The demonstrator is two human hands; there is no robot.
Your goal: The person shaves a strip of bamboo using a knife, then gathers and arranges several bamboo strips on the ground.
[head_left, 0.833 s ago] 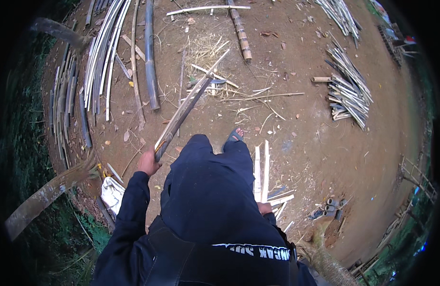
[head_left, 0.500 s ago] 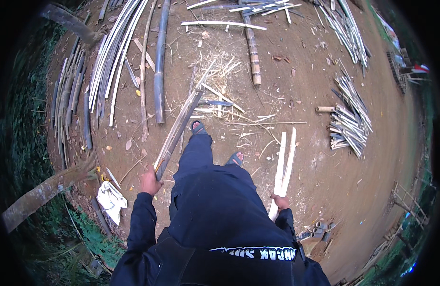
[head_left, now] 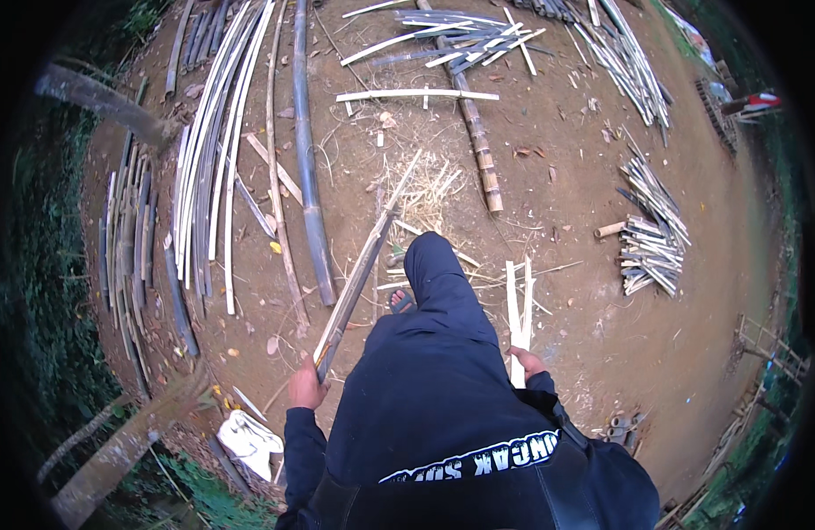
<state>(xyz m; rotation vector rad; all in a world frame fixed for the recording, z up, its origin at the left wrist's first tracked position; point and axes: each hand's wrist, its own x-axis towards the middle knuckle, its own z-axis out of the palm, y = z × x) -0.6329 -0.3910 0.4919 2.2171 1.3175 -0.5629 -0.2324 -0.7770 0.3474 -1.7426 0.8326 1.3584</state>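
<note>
My left hand (head_left: 308, 386) is closed round the near end of some long bamboo strips (head_left: 359, 269), dark on one side and brown on the other, which slant up and away to the right. In my right hand (head_left: 528, 361) are pale split bamboo strips (head_left: 514, 309), their far ends spread in a V. One bent knee (head_left: 438, 265) stands between the two bundles, and a sandalled foot (head_left: 402, 302) shows beside it. Curly pale shavings (head_left: 422, 196) lie on the dirt beyond the knee.
Long pale strips (head_left: 188, 185) and a dark bamboo pole (head_left: 309, 168) lie at left. A banded pole (head_left: 482, 159) lies ahead beside a loose strip pile (head_left: 469, 40). Shorter strips (head_left: 652, 252) are heaped at right. A white cloth (head_left: 249, 443) lies near a trunk (head_left: 125, 450) at lower left.
My body has moved forward, so the ground things sit lower in view. One knee has come up ahead, hiding a foot. Both hands keep their strips.
</note>
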